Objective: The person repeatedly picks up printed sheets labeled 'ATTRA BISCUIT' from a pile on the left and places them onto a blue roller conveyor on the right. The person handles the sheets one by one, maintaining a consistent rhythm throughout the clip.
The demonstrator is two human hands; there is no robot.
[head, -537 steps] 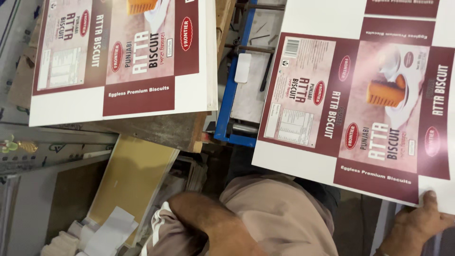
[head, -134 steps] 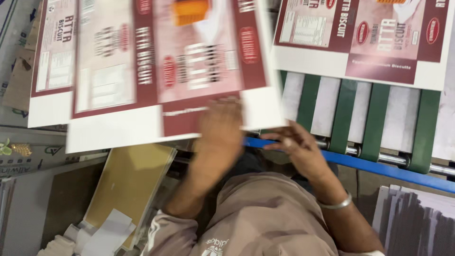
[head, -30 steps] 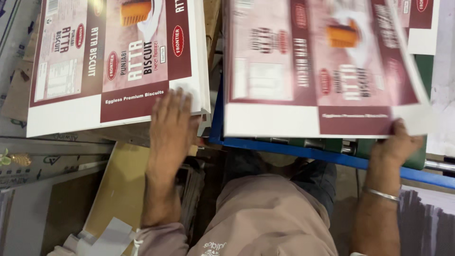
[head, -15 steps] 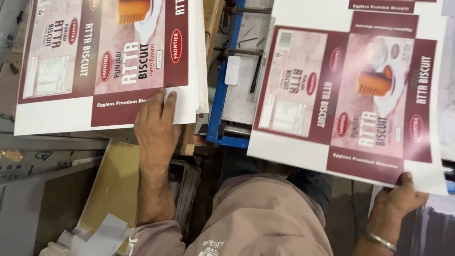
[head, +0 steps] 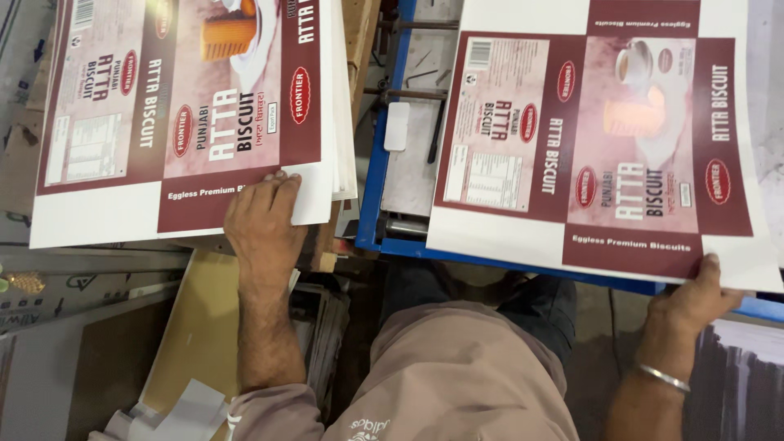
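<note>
Sheet [head: 600, 139] shifted right, right hand [head: 694, 298] partly beneath.

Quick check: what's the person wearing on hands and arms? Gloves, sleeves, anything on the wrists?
No gloves: both the left hand and right hand are bare. Forearms are bare too. A thin silver-coloured bangle circles the right wrist. A light sleeve with small pale markings shows at the left arm's lower end.

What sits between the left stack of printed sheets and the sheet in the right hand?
Head view: a blue machine frame with a grey metal plate and a small white block lies between the stack and the sheet.
</note>
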